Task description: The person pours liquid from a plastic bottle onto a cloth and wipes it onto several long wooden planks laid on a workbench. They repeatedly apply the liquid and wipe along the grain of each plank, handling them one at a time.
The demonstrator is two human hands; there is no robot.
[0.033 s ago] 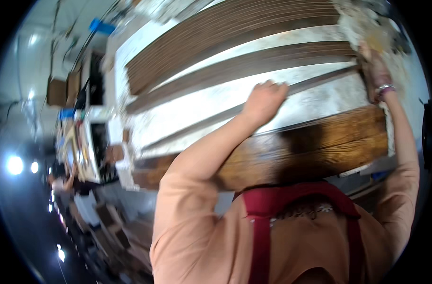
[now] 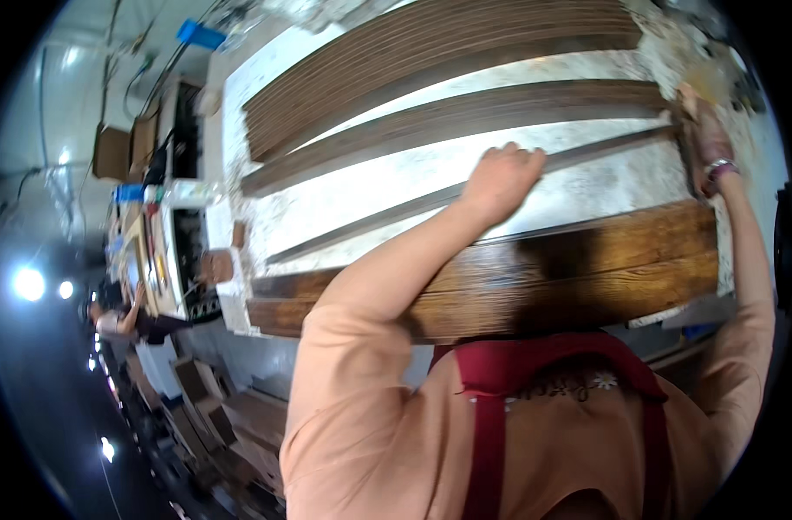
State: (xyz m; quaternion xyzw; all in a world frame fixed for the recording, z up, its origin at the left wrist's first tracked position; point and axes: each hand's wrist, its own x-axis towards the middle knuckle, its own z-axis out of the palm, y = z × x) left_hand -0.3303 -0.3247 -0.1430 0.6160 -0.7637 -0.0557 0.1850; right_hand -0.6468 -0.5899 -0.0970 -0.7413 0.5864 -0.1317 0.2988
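Observation:
A narrow dark wood strip (image 2: 396, 208) lies slantwise across the white-topped table. My left hand (image 2: 504, 178) has its fingers curled over the strip past its middle. At the strip's right end is my right hand (image 2: 710, 139), closed against a dark brown piece (image 2: 696, 160) whose kind I cannot make out. Beyond the strip rests a wider brown board (image 2: 448, 126). Farther back, several similar boards (image 2: 439, 65) sit side by side. A glossy brown wood plank (image 2: 500, 282) runs along the near edge, partly under my left forearm.
A blue cylindrical object (image 2: 201, 35) is at the far left beyond the table. To the left stand a workbench with tools (image 2: 153, 264) and an open cardboard box (image 2: 112, 152). A person (image 2: 127, 321) is beside that bench. Cartons (image 2: 196, 390) lie lower left.
The whole view has shifted slightly, so the table and boards appear a little farther right. Both hands keep their places at the strip.

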